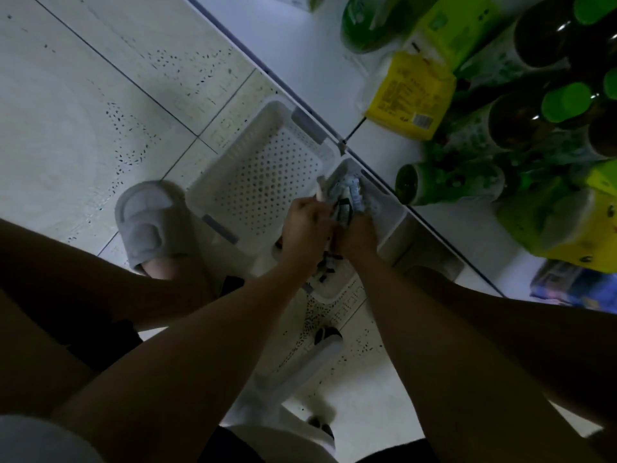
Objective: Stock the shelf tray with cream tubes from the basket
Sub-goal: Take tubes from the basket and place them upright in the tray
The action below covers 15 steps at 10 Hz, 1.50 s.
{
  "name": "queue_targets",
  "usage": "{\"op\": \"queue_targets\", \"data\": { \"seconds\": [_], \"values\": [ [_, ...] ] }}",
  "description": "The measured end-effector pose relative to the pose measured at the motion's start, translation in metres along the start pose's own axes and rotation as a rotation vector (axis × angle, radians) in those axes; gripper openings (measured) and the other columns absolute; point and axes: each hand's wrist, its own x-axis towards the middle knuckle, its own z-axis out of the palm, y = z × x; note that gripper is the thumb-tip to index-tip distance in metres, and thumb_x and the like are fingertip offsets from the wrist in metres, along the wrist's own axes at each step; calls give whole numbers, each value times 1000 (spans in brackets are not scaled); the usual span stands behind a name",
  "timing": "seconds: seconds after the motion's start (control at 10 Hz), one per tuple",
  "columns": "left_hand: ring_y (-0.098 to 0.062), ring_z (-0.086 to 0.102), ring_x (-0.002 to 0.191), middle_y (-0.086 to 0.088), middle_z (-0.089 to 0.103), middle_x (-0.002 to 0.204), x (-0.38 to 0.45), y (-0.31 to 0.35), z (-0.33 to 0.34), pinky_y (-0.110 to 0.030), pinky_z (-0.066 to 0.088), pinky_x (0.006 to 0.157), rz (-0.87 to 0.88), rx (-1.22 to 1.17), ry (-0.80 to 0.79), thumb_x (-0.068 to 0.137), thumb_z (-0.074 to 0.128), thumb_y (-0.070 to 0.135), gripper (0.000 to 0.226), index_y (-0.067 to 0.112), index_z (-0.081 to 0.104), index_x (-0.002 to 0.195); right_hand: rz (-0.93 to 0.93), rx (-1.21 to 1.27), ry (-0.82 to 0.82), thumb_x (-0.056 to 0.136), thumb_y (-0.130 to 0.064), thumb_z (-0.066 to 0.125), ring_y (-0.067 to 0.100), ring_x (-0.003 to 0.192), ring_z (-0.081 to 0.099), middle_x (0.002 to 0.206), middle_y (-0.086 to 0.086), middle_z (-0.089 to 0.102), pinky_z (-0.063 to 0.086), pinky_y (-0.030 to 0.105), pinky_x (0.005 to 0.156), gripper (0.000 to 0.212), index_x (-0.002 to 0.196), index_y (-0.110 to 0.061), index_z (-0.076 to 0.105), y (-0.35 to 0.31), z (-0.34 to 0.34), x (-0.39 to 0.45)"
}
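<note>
Hands: while both hands meet over the floor, the left hand (305,228) and right hand (355,237) curl their fingers round a bunch of cream tubes (347,197).
Tubes: too bunched to count; more lie under the wrists.
Tray: one small white shelf tray (394,225) just under the tubes, by the shelf edge (430,222).
Basket: one white holed basket (260,175) beside it.
Around: one grey slipper (147,222) near the basket; green-capped bottles (521,125) and a yellow packet (412,95) on the shelf.

Dim light; pale speckled floor tiles (100,111) with dark grout, a white shelf (300,38) alongside
</note>
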Motion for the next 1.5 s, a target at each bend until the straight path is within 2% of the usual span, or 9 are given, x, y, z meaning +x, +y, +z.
{"op": "queue_targets", "data": {
  "seconds": [0.2, 0.3, 0.4, 0.5, 0.6, 0.7, 0.9, 1.2, 1.5],
  "values": [
    [3, 61, 56, -2, 69, 82, -1, 10, -5, -13, 49, 49, -187, -235, -85, 92, 62, 8, 14, 14, 67, 80, -20, 104, -60, 95, -17, 56, 28, 116, 56, 130, 13, 57, 45, 26, 90, 41, 132, -2, 47, -2, -6, -15],
    [-4, 64, 62, -6, 67, 85, 2, 21, -14, -17, 53, 53, -202, -343, -162, 87, 64, -5, 21, 15, 64, 78, -100, 212, -82, 95, -17, 54, 29, 101, 63, 114, 14, 64, 51, 27, 74, 19, 113, -12, 56, -7, -27, -29],
    [-18, 58, 68, -13, 58, 85, 6, 39, -34, -20, 52, 53, -96, -377, -261, 85, 58, -14, 22, 7, 55, 90, -148, 323, -122, 93, -5, 50, 25, 77, 62, 88, 9, 65, 50, 21, 51, 11, 100, -4, 58, -17, -59, -46],
    [-24, 50, 72, -17, 48, 92, 10, 65, -57, -26, 46, 51, 15, -434, -451, 89, 45, -20, 32, 8, 44, 106, -237, 396, -163, 89, 3, 45, 24, 64, 58, 77, 12, 60, 48, 30, 57, 18, 100, 4, 60, -32, -95, -64],
    [-23, 51, 74, -15, 49, 93, 11, 105, -85, -32, 46, 61, 2, -349, -574, 84, 42, -16, 53, 22, 42, 122, -296, 452, -191, 93, -7, 51, 9, 72, 68, 88, 4, 65, 52, 21, 59, 19, 101, -22, 59, -48, -135, -92],
    [-28, 55, 77, -14, 54, 92, 4, 154, -111, -34, 52, 59, -11, -386, -608, 87, 45, -6, 53, 35, 49, 120, -297, 451, -172, 96, -18, 51, 20, 64, 61, 89, 6, 59, 51, 29, 51, 30, 124, -24, 43, -59, -177, -123],
    [-15, 59, 63, -5, 67, 87, -40, 236, -156, -27, 51, 58, 300, -468, -687, 92, 61, 26, 32, 22, 51, 123, -574, 449, 64, 101, -38, 44, 9, 44, 53, 73, -1, 58, 42, 24, 43, 26, 119, -21, 53, -77, -252, -199],
    [-24, 61, 58, -14, 67, 77, -140, 373, -212, -30, 52, 55, 690, -427, -942, 85, 46, 12, 23, 12, 69, 83, -932, 538, 345, 99, -27, 53, 9, 38, 48, 55, -5, 57, 37, 20, 39, 18, 83, -21, 59, -86, -342, -324],
    [-19, 70, 91, -4, 73, 93, -219, 515, -232, -30, 57, 76, 1131, -213, -640, 77, 72, 32, 20, 18, 76, 90, -1103, 491, 641, 96, -31, 57, 16, 54, 62, 70, -3, 64, 54, 29, 51, 9, 92, -24, 62, -81, -445, -413]
  ]
}}
